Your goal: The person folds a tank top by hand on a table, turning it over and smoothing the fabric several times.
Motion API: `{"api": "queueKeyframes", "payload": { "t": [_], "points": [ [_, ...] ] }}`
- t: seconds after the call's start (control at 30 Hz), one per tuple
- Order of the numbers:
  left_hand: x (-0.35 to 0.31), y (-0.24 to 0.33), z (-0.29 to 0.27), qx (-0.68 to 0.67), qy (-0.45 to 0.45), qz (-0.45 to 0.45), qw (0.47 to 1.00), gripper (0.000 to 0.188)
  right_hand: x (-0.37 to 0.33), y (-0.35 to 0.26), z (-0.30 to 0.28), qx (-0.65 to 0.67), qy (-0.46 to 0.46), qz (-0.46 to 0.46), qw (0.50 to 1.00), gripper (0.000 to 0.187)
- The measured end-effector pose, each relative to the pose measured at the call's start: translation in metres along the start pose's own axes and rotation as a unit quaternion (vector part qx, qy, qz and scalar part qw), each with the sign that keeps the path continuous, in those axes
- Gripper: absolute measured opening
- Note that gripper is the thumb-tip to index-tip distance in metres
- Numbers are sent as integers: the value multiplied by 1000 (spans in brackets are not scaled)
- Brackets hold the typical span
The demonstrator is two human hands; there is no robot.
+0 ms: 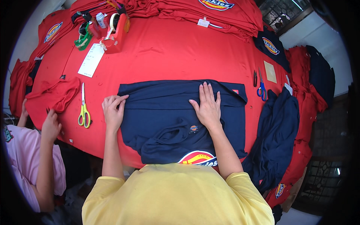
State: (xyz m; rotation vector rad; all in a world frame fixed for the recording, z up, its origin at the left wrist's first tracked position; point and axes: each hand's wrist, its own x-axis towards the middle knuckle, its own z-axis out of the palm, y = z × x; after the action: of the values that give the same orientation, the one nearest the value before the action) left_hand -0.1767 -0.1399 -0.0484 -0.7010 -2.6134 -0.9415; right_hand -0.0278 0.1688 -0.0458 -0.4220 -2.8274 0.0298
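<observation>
Both hands on my navy garment (165,112): left hand (113,111) pinches its left edge, right hand (207,108) lies flat, gripping nothing.

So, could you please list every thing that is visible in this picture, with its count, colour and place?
navy garment: one, dark blue, flat on the table in front of the person
table: one, covered in red cloth
yellow scissors: one, left of the garment
blue scissors: one, right of the garment
tape dispenser: one, red, far left
paper sheet: one, white, beside the dispenser
red garments: a stack, far edge
navy pile: one heap, hanging at the right edge
co-worker's hand: one, on a red garment at left
left hand: on the garment's left edge, fingers curled
right hand: flat on the garment
</observation>
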Motion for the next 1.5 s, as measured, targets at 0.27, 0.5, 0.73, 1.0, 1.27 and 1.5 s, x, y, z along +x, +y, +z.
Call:
{"api": "queueKeyframes", "payload": {
  "t": [0.27,0.5,0.73,1.0,1.27,1.5],
  "points": [
    [-1,-1,1,-9,0,-1,1000,15,-6,23,-9,135,35,31,990,46],
    [0,-3,3,-9,-3,-1,1000,15,-28,96,-39,-27,156,168,973,24],
    [0,-4,-6,-43,-51,-11,998,14,-25,151,-50,114,57,251,960,27],
    [59,-13,-40,-146,-159,29,976,10,-7,227,-72,299,-7,203,932,22],
    [127,-73,1,-452,-126,-149,870,13,60,223,-42,570,52,266,775,8],
    [141,-55,4,-526,-83,-184,826,18,76,222,-52,601,78,290,740,13]
  ]
}}
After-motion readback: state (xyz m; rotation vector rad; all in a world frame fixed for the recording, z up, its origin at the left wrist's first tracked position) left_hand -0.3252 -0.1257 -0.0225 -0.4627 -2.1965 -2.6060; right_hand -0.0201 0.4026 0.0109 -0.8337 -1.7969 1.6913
